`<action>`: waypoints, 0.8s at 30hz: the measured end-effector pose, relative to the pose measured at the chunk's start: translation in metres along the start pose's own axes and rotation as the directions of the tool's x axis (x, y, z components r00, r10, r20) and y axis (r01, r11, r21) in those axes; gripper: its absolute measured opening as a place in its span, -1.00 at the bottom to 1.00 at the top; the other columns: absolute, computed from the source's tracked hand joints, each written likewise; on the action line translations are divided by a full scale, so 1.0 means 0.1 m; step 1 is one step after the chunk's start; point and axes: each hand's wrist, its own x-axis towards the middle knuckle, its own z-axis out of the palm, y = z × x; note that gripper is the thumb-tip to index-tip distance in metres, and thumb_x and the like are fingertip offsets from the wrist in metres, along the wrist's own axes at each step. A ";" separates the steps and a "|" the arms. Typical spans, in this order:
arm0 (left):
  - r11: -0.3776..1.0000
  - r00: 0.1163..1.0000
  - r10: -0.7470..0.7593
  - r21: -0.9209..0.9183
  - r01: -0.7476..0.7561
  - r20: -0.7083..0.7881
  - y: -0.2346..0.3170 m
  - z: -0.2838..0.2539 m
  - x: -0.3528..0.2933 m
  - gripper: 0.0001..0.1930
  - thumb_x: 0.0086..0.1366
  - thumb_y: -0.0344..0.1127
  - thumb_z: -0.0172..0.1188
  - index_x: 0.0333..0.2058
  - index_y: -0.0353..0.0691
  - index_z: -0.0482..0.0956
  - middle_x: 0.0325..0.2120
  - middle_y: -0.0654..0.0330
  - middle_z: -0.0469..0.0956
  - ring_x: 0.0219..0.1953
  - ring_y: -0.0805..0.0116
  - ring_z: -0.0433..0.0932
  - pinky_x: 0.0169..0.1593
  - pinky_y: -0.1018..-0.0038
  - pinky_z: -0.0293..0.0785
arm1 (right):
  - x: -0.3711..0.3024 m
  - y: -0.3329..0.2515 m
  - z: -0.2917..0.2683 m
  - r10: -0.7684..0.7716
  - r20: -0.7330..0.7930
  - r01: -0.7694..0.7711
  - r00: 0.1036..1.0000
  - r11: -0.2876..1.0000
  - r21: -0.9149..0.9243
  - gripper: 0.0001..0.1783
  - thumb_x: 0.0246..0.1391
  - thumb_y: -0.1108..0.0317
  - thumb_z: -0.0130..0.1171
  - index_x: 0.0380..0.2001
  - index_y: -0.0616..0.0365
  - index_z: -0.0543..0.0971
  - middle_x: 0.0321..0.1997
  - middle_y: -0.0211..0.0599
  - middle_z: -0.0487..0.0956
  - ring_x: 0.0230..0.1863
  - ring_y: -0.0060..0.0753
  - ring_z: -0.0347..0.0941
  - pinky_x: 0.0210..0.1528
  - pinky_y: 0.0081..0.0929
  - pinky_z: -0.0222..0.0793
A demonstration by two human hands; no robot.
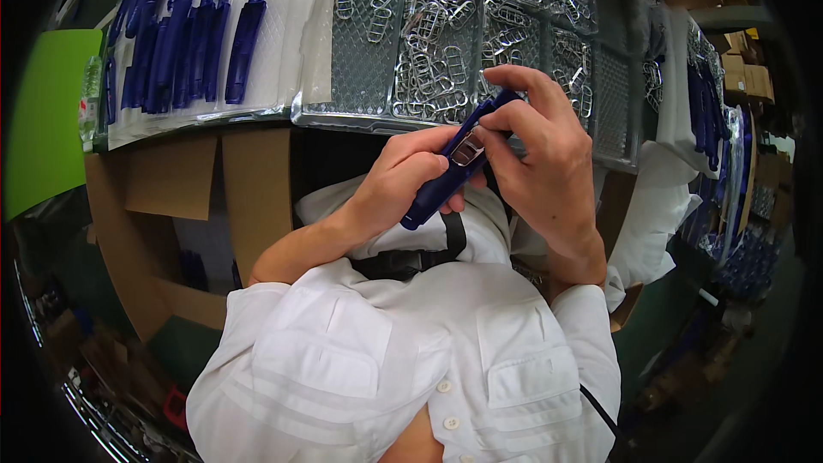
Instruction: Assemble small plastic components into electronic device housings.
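Above my lap, a long dark-blue plastic housing [424, 205] is held at a slant, its upper end toward the right. My left hand [390, 178] is closed round its lower half, the thumb lying along the near side. A small shiny metal frame with crossbars [467, 150] sits against the housing's face, near the middle. The thumb and a bent finger of my right hand [551, 146] pinch at the frame's upper right edge, while another finger reaches over the housing's upper end. Whether the frame is fully seated cannot be made out.
Ahead, a clear divided tray [360, 117] holds many loose metal frames. Several blue housings [246, 47] lie on white sheeting at the left. Below them stands an open cardboard box [249, 206]. White bags [647, 206] and more blue parts are at the right.
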 end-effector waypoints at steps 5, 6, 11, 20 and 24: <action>0.999 0.999 -0.034 0.027 0.034 -0.022 0.01 0.00 0.01 -0.54 0.23 -0.45 -0.04 0.10 -0.42 0.53 -0.24 0.11 0.67 -0.41 0.51 0.63 -0.32 0.55 0.58 | -0.03 0.05 0.09 0.013 0.038 -0.014 0.999 0.999 0.044 -0.81 -0.05 0.63 0.38 -0.40 0.26 0.54 0.10 -0.06 0.62 0.02 -0.04 0.61 -0.05 -0.25 0.55; 0.999 0.999 -0.030 0.025 0.031 -0.037 0.00 0.00 0.01 -0.54 0.23 -0.47 -0.03 0.11 -0.41 0.54 -0.25 0.13 0.67 -0.42 0.52 0.62 -0.32 0.56 0.57 | -0.05 0.06 0.10 0.014 0.042 -0.016 0.999 0.999 0.046 -0.81 -0.05 0.63 0.38 -0.40 0.26 0.54 0.10 -0.06 0.62 0.02 -0.04 0.61 -0.05 -0.25 0.55; 0.998 0.996 0.029 0.058 -0.025 -0.079 -0.04 -0.02 0.02 -0.55 0.23 -0.52 -0.03 0.11 -0.37 0.56 -0.28 0.18 0.66 -0.44 0.55 0.60 -0.34 0.59 0.55 | -0.08 0.10 0.20 -0.138 -0.101 0.134 0.985 0.990 -0.042 -0.82 -0.05 0.58 0.37 -0.41 0.23 0.54 0.12 -0.08 0.59 -0.01 0.00 0.59 -0.22 -0.22 0.59; 0.988 0.997 0.012 0.155 0.000 -0.076 -0.02 0.02 0.01 -0.53 0.24 -0.55 -0.07 0.11 -0.36 0.55 -0.29 0.20 0.67 -0.42 0.57 0.60 -0.33 0.59 0.56 | -0.09 0.07 0.16 -0.163 -0.128 0.156 0.978 0.986 -0.059 -0.82 -0.04 0.58 0.38 -0.43 0.23 0.53 0.15 -0.07 0.59 0.02 0.01 0.59 -0.23 -0.24 0.59; 0.986 0.995 0.022 0.166 -0.007 -0.094 0.02 0.03 0.00 -0.56 0.25 -0.57 -0.05 0.09 -0.39 0.55 -0.29 0.21 0.65 -0.42 0.57 0.60 -0.32 0.60 0.57 | -0.10 0.07 0.17 -0.154 -0.112 0.146 0.982 0.986 -0.077 -0.82 -0.05 0.59 0.37 -0.43 0.22 0.53 0.14 -0.08 0.59 0.02 0.01 0.59 -0.25 -0.25 0.59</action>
